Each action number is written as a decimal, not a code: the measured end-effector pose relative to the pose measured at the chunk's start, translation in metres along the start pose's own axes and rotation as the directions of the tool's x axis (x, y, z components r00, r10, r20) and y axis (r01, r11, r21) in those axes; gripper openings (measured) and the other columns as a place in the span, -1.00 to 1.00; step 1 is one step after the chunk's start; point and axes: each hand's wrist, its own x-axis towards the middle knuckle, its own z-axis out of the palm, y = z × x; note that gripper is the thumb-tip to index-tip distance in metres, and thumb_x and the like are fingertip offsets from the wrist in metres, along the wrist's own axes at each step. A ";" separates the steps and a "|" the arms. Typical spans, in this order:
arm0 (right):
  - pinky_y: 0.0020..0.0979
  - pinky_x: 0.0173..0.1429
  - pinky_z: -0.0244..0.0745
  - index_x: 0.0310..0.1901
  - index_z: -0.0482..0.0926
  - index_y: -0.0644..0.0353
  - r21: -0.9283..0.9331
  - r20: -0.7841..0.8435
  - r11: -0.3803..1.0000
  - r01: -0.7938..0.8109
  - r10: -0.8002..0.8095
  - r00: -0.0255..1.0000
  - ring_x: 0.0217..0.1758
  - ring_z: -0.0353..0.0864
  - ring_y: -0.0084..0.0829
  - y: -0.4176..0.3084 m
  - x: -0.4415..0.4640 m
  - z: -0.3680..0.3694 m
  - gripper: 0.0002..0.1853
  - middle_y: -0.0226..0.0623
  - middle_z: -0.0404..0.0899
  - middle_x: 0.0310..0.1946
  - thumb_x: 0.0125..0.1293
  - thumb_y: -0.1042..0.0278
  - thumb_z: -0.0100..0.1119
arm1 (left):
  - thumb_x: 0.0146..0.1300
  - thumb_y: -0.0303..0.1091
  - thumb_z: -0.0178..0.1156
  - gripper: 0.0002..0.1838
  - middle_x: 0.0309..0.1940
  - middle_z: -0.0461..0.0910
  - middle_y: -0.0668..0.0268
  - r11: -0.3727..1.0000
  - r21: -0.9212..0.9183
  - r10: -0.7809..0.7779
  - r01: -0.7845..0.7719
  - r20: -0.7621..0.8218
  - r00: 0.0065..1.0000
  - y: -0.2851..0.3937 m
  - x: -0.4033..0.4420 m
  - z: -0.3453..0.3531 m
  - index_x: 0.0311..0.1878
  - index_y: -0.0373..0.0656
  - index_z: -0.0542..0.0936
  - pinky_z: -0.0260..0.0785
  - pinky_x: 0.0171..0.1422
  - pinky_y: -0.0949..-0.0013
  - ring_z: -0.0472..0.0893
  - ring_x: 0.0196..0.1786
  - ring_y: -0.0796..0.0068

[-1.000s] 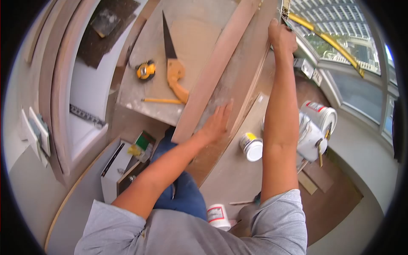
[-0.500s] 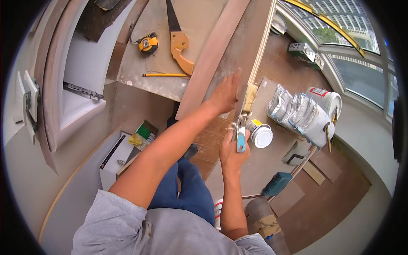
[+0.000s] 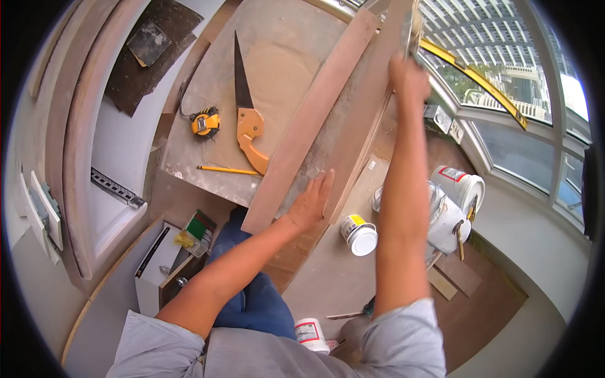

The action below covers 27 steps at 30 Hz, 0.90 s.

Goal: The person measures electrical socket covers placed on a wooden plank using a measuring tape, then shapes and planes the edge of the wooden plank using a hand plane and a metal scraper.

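My left hand [image 3: 309, 203] lies with fingers extended on the near end of a long wooden board [image 3: 360, 123]. My right hand [image 3: 409, 82] reaches to the far part of the board, closed around a hand plane [image 3: 413, 31] at its right edge; the plane is blurred and partly cut off by the top of the view. Left of the board, a narrower plank [image 3: 309, 126] runs along the worktable [image 3: 179, 154]. Also on the worktable are a handsaw [image 3: 251, 129] with an orange-brown handle, a yellow tape measure [image 3: 205, 123] and a yellow pencil [image 3: 227, 170].
A small white tub [image 3: 362, 240], a large white bucket [image 3: 463, 189] and a partly hidden white sack [image 3: 449, 217] stand to the right. A yellow spirit level [image 3: 479, 80] leans by the windows. An open cabinet drawer [image 3: 120, 151] lies left, and a white box [image 3: 154, 271] below it.
My right hand has pushed the plane forward along the board's edge, away from me. My left hand remains on the board's near end. The view has shifted.
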 end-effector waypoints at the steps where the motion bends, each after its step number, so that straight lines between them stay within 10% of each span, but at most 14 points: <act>1: 0.00 0.43 0.38 0.39 0.45 0.27 -0.019 0.114 1.000 0.002 0.000 0.993 0.35 0.53 0.18 -0.002 0.036 -0.005 -0.19 0.25 0.56 0.24 0.40 -0.28 -0.22 | -0.13 -0.63 0.43 0.26 0.47 0.18 -0.21 1.000 -0.019 -0.016 0.017 0.013 1.000 0.001 -0.005 -0.001 0.63 -0.23 -0.13 0.46 0.34 0.02 0.31 0.39 -0.27; 9: 0.05 0.44 0.35 0.29 0.54 0.30 0.017 -0.026 0.994 0.104 -0.103 0.994 0.39 0.47 0.22 0.021 0.071 0.028 -0.15 0.28 0.48 0.31 0.30 -0.35 -0.17 | -0.08 -0.61 0.46 0.26 0.38 0.26 -0.15 0.992 0.050 0.119 -0.116 -0.063 0.991 -0.014 -0.007 0.012 0.64 -0.23 -0.14 0.45 0.31 -0.01 0.33 0.36 -0.27; 17: 0.20 0.00 0.57 -0.02 0.56 0.22 0.218 -0.080 0.976 -0.014 0.033 0.996 -0.12 0.68 0.31 0.076 -0.273 0.010 -0.53 0.23 0.70 -0.23 0.38 -0.09 0.15 | -0.10 -0.41 0.54 0.33 0.31 0.31 -0.17 0.980 0.059 0.196 -0.189 -0.134 0.972 -0.023 -0.007 0.024 0.63 -0.25 -0.20 0.36 0.40 -0.02 0.37 0.30 -0.23; 22: -0.11 -0.45 0.56 -0.18 0.57 0.21 0.217 -0.109 0.975 0.042 -0.018 0.994 -0.54 0.67 0.06 0.119 -0.472 0.013 -0.73 -0.05 0.63 -0.59 0.34 0.18 0.35 | -0.09 -0.40 0.54 0.32 0.31 0.32 -0.17 0.975 0.043 0.223 -0.218 -0.188 0.957 -0.026 -0.004 0.030 0.63 -0.25 -0.19 0.34 0.42 -0.04 0.35 0.32 -0.25; 27: -0.01 -0.36 0.61 -0.11 0.63 0.20 0.161 -0.115 0.983 0.086 -0.068 0.991 -0.44 0.70 0.10 0.110 -0.369 0.027 -0.68 -0.04 0.69 -0.48 0.38 0.08 0.23 | -0.06 -0.37 0.55 0.31 0.32 0.30 -0.18 0.985 0.004 0.169 -0.171 -0.138 0.976 -0.020 -0.004 0.021 0.63 -0.24 -0.18 0.34 0.42 -0.05 0.34 0.35 -0.26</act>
